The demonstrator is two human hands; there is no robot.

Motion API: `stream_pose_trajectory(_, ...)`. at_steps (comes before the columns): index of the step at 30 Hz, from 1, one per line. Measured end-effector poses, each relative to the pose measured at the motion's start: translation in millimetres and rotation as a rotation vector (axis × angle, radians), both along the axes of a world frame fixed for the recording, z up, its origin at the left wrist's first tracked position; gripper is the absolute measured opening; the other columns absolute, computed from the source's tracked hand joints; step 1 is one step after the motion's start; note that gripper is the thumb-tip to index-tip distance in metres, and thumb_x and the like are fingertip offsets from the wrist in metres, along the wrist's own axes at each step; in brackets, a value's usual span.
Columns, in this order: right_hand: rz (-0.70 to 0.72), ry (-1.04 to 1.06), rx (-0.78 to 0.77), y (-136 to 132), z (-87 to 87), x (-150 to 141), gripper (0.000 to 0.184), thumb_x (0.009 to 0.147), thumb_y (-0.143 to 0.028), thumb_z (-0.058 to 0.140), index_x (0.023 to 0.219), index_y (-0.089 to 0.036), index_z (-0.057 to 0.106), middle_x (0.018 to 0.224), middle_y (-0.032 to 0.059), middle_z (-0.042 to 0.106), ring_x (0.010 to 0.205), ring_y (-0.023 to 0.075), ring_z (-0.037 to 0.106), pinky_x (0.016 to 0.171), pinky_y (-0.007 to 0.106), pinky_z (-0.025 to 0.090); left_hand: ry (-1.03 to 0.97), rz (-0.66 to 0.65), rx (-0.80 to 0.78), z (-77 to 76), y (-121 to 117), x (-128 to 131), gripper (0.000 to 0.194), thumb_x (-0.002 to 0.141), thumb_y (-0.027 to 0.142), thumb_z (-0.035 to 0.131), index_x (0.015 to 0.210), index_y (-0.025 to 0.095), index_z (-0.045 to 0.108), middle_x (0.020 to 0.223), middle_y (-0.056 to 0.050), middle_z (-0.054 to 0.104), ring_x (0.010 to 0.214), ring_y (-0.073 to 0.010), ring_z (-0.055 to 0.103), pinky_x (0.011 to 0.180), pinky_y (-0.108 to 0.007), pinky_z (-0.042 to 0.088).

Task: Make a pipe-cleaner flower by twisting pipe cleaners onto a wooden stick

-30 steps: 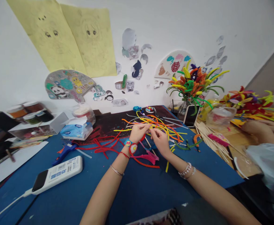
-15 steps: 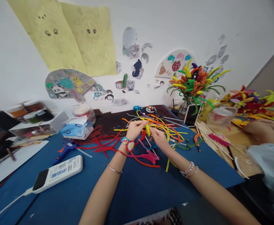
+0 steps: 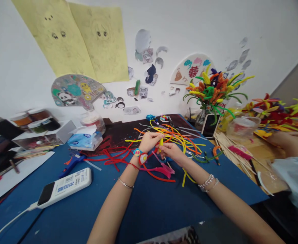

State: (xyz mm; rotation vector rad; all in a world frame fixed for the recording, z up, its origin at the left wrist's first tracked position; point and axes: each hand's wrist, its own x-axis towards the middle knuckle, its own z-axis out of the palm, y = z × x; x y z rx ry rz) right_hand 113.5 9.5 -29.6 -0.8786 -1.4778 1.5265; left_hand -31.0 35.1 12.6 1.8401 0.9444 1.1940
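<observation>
My left hand (image 3: 150,142) and my right hand (image 3: 170,151) meet above the blue work mat (image 3: 149,206). Both pinch a yellow pipe cleaner (image 3: 161,142), whose short end stands up between my fingers. A yellow strand (image 3: 184,178) lies below my right wrist, and I cannot tell whether it is the same piece. Beyond my hands is a tangle of orange and yellow pipe cleaners (image 3: 174,135). Red pipe cleaners (image 3: 108,160) lie to the left of my left wrist.
A blue glue gun (image 3: 71,165), a white power strip (image 3: 64,186) and a tissue pack (image 3: 85,141) lie to the left. A pipe-cleaner bouquet (image 3: 212,91) stands at the back. Another person's hand (image 3: 289,142) rests at right, beside loose wooden sticks (image 3: 230,152).
The yellow piece now stands more upright between my fingers, and my hands have drawn slightly apart. The yellow strand below my right wrist has shifted. The whole view has moved slightly.
</observation>
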Motion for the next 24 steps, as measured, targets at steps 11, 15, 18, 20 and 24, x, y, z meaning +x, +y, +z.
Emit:
stream_pose_trajectory(11, 0.082, -0.010, -0.158, 2.2, 1.8, 6.4, 0.028, 0.065, -0.034, 0.069, 0.080, -0.011, 0.066, 0.074, 0.0071, 0.067, 0.059, 0.0111, 0.061, 0.063, 0.027, 0.051, 0.158, 0.025, 0.122, -2.3, -0.7, 0.7, 0.032, 0.074, 0.039, 0.051, 0.074, 0.013, 0.070, 0.074, -0.002, 0.067, 0.070, -0.0143, 0.059, 0.062, -0.019, 0.042)
stream_pose_trajectory(15, 0.084, 0.026, -0.170, 2.5, 1.1, 6.2, 0.030, 0.063, -0.033, 0.070, 0.082, -0.011, 0.066, 0.071, 0.0055, 0.066, 0.059, 0.0106, 0.061, 0.063, 0.026, 0.050, 0.120, -0.017, 0.081, -0.8, 0.9, -1.6, 0.034, 0.074, 0.041, 0.052, 0.077, 0.012, 0.070, 0.078, -0.004, 0.068, 0.068, -0.0140, 0.058, 0.059, -0.020, 0.043)
stream_pose_trajectory(18, 0.092, 0.003, -0.160, 2.0, 1.0, 5.7, 0.030, 0.064, -0.036, 0.069, 0.081, -0.011, 0.066, 0.068, 0.0052, 0.066, 0.057, 0.0105, 0.060, 0.061, 0.026, 0.050, 0.073, -0.038, 0.018, -0.6, 1.5, -2.7, 0.036, 0.072, 0.042, 0.054, 0.078, 0.011, 0.070, 0.076, -0.006, 0.067, 0.066, -0.0140, 0.058, 0.059, -0.020, 0.044)
stream_pose_trajectory(20, 0.108, -0.025, -0.151, 1.1, 1.4, 5.0, 0.031, 0.066, -0.039, 0.066, 0.078, -0.011, 0.066, 0.066, 0.0053, 0.065, 0.056, 0.0109, 0.060, 0.060, 0.026, 0.050, 0.029, -0.062, -0.041, -1.6, 1.7, -2.3, 0.036, 0.071, 0.043, 0.055, 0.078, 0.010, 0.070, 0.072, -0.006, 0.067, 0.063, -0.0136, 0.058, 0.058, -0.021, 0.046)
stream_pose_trajectory(24, 0.109, -0.056, -0.117, 0.6, 0.1, 3.7, 0.036, 0.067, -0.046, 0.062, 0.076, -0.011, 0.066, 0.065, 0.0062, 0.065, 0.057, 0.0124, 0.061, 0.059, 0.026, 0.051, -0.116, -0.118, -0.199, -5.9, 3.1, -0.1, 0.036, 0.068, 0.042, 0.060, 0.079, 0.009, 0.068, 0.070, -0.007, 0.066, 0.061, -0.0145, 0.060, 0.059, -0.024, 0.049)
